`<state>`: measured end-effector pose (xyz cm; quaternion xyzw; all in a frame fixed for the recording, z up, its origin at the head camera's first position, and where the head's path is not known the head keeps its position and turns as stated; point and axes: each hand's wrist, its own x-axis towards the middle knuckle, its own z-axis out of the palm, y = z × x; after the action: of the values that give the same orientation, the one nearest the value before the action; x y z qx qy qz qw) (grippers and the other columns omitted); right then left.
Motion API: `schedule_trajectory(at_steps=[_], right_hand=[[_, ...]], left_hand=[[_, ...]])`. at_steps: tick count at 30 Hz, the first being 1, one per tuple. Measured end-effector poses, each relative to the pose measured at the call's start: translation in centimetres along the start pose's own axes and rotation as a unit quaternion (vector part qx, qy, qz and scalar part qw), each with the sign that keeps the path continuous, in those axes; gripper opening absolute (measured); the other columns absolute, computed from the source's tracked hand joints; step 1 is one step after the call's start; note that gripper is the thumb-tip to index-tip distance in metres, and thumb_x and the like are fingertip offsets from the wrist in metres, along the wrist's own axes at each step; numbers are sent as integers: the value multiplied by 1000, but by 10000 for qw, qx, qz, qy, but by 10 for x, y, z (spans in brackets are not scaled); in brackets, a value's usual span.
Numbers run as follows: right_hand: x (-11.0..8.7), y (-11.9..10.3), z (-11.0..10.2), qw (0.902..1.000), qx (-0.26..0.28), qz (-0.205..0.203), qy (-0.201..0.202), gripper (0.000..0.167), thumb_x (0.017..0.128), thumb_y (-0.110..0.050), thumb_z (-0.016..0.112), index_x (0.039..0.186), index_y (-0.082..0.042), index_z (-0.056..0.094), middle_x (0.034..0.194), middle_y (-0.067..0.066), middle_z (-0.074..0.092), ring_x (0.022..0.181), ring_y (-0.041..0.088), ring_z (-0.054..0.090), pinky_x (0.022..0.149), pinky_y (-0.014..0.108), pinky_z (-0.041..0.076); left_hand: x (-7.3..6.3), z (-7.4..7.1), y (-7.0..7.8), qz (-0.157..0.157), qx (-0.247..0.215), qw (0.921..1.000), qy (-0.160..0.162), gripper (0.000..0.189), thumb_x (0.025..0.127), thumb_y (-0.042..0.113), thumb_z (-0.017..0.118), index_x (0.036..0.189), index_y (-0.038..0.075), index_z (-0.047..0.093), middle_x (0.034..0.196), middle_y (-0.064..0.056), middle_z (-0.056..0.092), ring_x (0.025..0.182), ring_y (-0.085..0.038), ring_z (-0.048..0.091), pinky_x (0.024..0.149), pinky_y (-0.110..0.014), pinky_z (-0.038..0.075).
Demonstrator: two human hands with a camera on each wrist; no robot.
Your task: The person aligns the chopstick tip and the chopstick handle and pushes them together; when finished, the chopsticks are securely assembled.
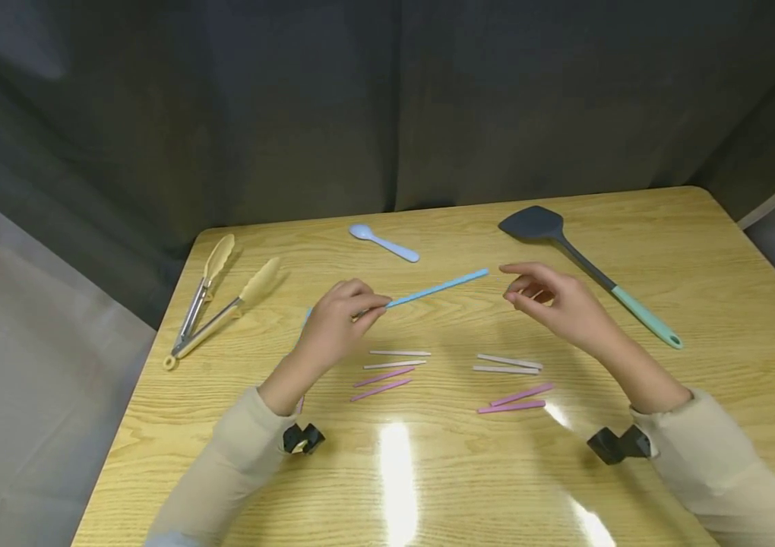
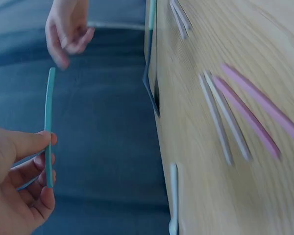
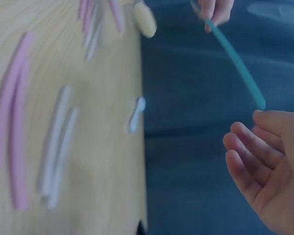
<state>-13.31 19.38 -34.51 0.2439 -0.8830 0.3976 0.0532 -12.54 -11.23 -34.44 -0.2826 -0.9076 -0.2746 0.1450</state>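
Note:
My left hand (image 1: 336, 319) pinches a thin blue stick (image 1: 438, 288) between thumb and fingers near one end. Held above the table, the stick slants up to the right and looks slightly bowed in the right wrist view. Just past its free end, my right hand (image 1: 558, 300) hovers with loosely curved fingers and nothing in them. From the right wrist, the tip of the stick (image 3: 258, 100) appears right at the fingertips. On the table below lie white sticks (image 1: 397, 352) and pink sticks (image 1: 382, 390), with more white sticks (image 1: 507, 370) and pink sticks (image 1: 514, 408) to the right.
Yellow-tipped tongs (image 1: 206, 304) lie spread at the left. A light blue spoon (image 1: 387, 245) lies near the back edge, and a dark spatula (image 1: 593, 266) with a green handle lies at the right. Part of another blue stick (image 1: 307, 314) shows behind the left hand. A dark curtain (image 1: 394, 106) hangs behind the table.

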Motion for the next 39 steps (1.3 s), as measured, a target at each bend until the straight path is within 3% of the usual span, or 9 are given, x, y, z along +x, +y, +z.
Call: schedule_trajectory(at_steps=[5,12,16,23,26,32,39], right_hand=[[-8,18,1,9968,-374,397,-591,20,88,-9,57,107,-4,62,86,5,64,74,12,57,64,23,48],[-18,42,8,9908,-151,674,-1161,19,87,-6,56,103,1,63,84,9,64,70,19,58,59,23,47],[-24,51,14,9903,-192,524,-1271,18,85,-4,58,101,1,64,83,7,64,70,15,57,59,23,47],[-30,61,23,9855,-452,464,-1569,17,84,-3,59,100,1,64,82,4,62,69,10,55,60,22,47],[-31,63,25,9846,-547,496,-1586,16,84,-5,59,99,-1,64,83,3,62,70,9,54,59,22,47],[-31,64,27,9844,-622,409,-1592,16,84,-5,59,99,-1,65,84,2,63,71,9,55,60,22,47],[-31,64,27,9825,-666,451,-1683,16,85,-5,59,99,-2,65,85,2,63,71,9,54,60,23,47]], left_hand=[[-20,-13,-21,-743,3,9972,86,13,83,10,63,95,7,69,81,0,59,67,-12,50,55,-23,42],[-55,-26,-48,-1579,139,9873,-65,16,84,8,61,99,2,65,79,-3,56,66,-14,47,53,-24,40],[-73,-29,-63,-2158,269,9757,-250,17,84,8,60,99,1,65,78,-5,56,66,-17,50,55,-28,41],[-97,-30,-83,-3126,266,9459,-833,20,86,10,56,99,-4,62,77,-9,56,54,-15,45,48,-27,38],[-105,-27,-89,-3303,223,9383,-1004,20,86,10,55,97,-6,62,76,-12,58,50,-14,44,46,-25,38],[-119,-18,-97,-3462,125,9308,-1168,19,85,8,55,95,-7,60,81,-16,62,52,-14,49,48,-25,43],[-123,-12,-97,-3525,186,9243,-1450,23,82,9,57,102,-2,58,82,-10,60,54,-15,48,49,-27,41]])
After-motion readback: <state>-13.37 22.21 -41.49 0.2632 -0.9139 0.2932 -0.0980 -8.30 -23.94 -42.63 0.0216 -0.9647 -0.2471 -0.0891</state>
